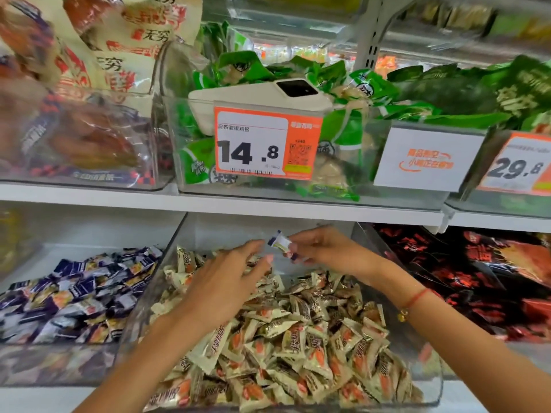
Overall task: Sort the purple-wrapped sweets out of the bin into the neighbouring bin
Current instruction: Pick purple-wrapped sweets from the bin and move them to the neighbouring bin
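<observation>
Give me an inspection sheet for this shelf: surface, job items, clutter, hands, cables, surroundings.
Surface: white lower shelf carrying clear bins.
Job's things: purple-wrapped sweet held above the middle bin, which is full of cream-and-orange sweets; left bin holds purple-wrapped sweets.
Clutter: white device lying on green packets in the upper bin.
Hands: right hand pinches the purple-wrapped sweet; left hand spread, fingers straight, over the cream-and-orange sweets.
Cables: nothing seen.
Surroundings: price tags 14.8 and 29.8; red-and-black packets to the right; red bracelet on the right wrist.
</observation>
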### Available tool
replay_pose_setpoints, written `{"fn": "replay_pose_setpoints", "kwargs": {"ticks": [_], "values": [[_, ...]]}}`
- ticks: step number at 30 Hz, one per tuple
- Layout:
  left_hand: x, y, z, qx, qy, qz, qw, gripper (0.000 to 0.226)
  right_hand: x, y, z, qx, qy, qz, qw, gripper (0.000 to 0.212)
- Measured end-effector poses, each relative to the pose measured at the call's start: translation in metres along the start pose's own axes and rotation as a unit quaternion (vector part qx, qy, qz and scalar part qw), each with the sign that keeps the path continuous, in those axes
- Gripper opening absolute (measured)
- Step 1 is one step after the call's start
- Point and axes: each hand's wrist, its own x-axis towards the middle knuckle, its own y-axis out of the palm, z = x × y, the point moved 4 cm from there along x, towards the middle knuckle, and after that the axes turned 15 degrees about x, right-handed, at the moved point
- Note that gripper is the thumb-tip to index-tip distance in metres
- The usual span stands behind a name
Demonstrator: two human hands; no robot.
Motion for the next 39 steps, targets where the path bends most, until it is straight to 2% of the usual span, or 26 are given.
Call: {"fn": "replay_pose_setpoints", "kwargs": {"ticks": [3,6,7,9,12,14,15,17,22,26,31,34,39], "values": [[-0.003,-0.010,-0.002,-0.121,-0.035,-0.094,0.988,0.034,-0.018,0.018,0.015,0.100,-0.036,0.019,0.994,0.023],[-0.014,-0.016,0.001,-0.143,-0.062,-0.147,0.977,0.013,-0.019,0.025,0.017,0.088,-0.055,0.036,0.994,0.016],[-0.018,-0.016,0.004,-0.124,-0.063,-0.151,0.979,0.013,-0.015,0.021,0.015,0.034,-0.057,0.038,0.997,0.015],[-0.024,-0.013,0.012,-0.060,-0.059,-0.148,0.985,0.021,0.000,0.009,0.002,-0.154,-0.041,0.034,0.987,0.019],[-0.028,-0.006,0.022,0.064,-0.058,-0.129,0.988,0.026,0.021,0.003,-0.039,-0.388,0.093,0.103,0.911,0.047],[-0.030,0.000,0.024,0.113,-0.056,-0.116,0.985,0.022,0.027,0.015,-0.066,-0.453,0.163,0.163,0.861,0.060],[-0.031,0.002,0.024,0.118,-0.050,-0.116,0.985,0.019,0.030,0.021,-0.073,-0.475,0.163,0.169,0.848,0.061],[-0.031,0.002,0.021,0.129,-0.033,-0.140,0.981,0.019,0.034,0.028,-0.076,-0.493,0.134,0.144,0.848,0.057],[-0.031,0.005,0.028,0.101,-0.057,-0.167,0.979,0.018,0.034,0.015,-0.058,-0.435,0.118,0.118,0.885,0.038],[-0.033,0.005,0.026,0.095,-0.059,-0.163,0.980,0.023,0.029,-0.012,-0.053,-0.351,0.098,0.053,0.930,0.024],[-0.034,0.005,0.024,0.109,-0.051,-0.169,0.978,0.020,0.020,-0.028,-0.038,-0.225,0.099,0.014,0.969,0.028],[-0.033,0.005,0.025,0.108,-0.056,-0.167,0.978,0.019,0.016,-0.027,-0.027,-0.157,0.106,0.014,0.982,0.034],[-0.032,0.006,0.026,0.092,-0.056,-0.162,0.981,0.025,0.020,0.010,-0.008,-0.016,0.060,0.040,0.997,0.039]]}}
